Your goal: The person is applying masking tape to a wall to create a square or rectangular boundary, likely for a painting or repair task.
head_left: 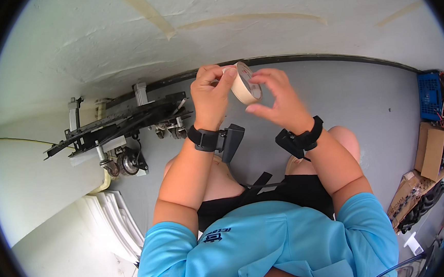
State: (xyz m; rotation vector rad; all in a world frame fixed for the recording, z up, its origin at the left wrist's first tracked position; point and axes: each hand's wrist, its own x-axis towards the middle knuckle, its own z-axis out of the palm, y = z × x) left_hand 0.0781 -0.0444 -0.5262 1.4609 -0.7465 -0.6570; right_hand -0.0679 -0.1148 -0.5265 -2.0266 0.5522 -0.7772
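Before my chest is a roll of cream masking tape, tilted so that its printed inner core faces right. My left hand is closed at the roll's upper left edge, thumb and fingers pinching the tape there. Whether a loose end lies between those fingers is too small to tell. On the roll's other side, my right hand is open, thumb and fingers apart. Its fingertips reach close to the core and its thumb is near the lower rim; actual contact is unclear. Each wrist wears a black strap with a dark block.
A white wall with tape strips stands ahead, above the grey floor. To the left are a black metal frame with casters and white panels. At right stand a blue crate, cardboard boxes and cables.
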